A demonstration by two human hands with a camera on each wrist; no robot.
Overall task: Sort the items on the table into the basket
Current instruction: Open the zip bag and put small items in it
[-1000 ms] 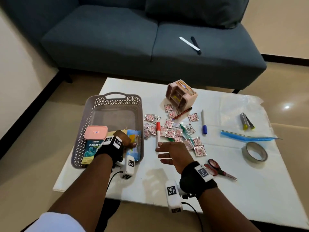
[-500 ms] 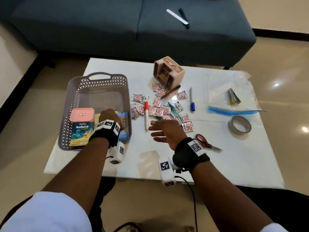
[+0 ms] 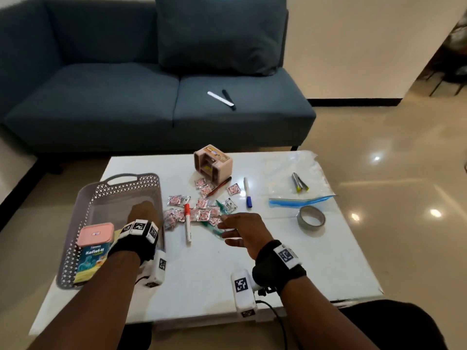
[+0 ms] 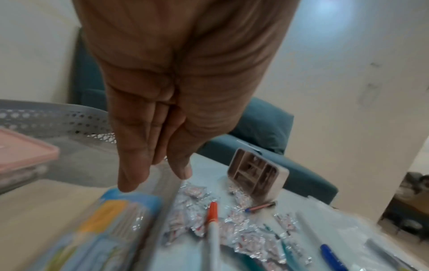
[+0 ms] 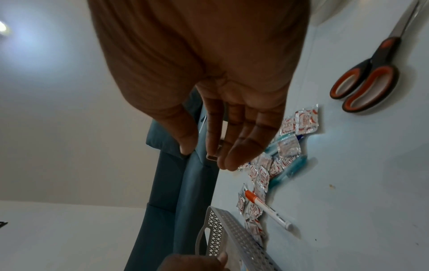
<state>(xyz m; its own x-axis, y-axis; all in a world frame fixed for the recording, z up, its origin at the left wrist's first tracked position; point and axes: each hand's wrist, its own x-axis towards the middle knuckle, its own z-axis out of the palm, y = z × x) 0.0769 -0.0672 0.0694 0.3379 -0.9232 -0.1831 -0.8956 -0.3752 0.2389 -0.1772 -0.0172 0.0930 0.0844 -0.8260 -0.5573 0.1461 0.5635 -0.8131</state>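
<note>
The grey perforated basket (image 3: 141,177) stands on the white table's left side. It holds a pink-lidded container (image 3: 96,233), a Koflet-H box (image 3: 92,258) and a blue packet (image 4: 104,229). My left hand (image 3: 144,207) hovers over the basket's right side, fingers straight and together, holding nothing (image 4: 157,176). My right hand (image 3: 223,228) floats open, palm down, just above the pile of foil sachets (image 3: 202,213) and green pens (image 5: 290,166), with nothing in it. A red-capped marker (image 3: 187,223) lies between the basket and my right hand.
Further back lie a pink organiser box (image 3: 212,162), a pencil (image 3: 218,190) and a blue-capped pen (image 3: 247,192). To the right are a zip bag (image 3: 300,200), yellow highlighters (image 3: 299,184) and a tape roll (image 3: 312,218). Scissors (image 5: 369,80) lie by my right wrist. A blue sofa (image 3: 101,104) stands behind.
My left hand has let go of the blue packet in the basket and moved forward above it. My right hand has edged forward over the sachets. The head camera has tilted up.
</note>
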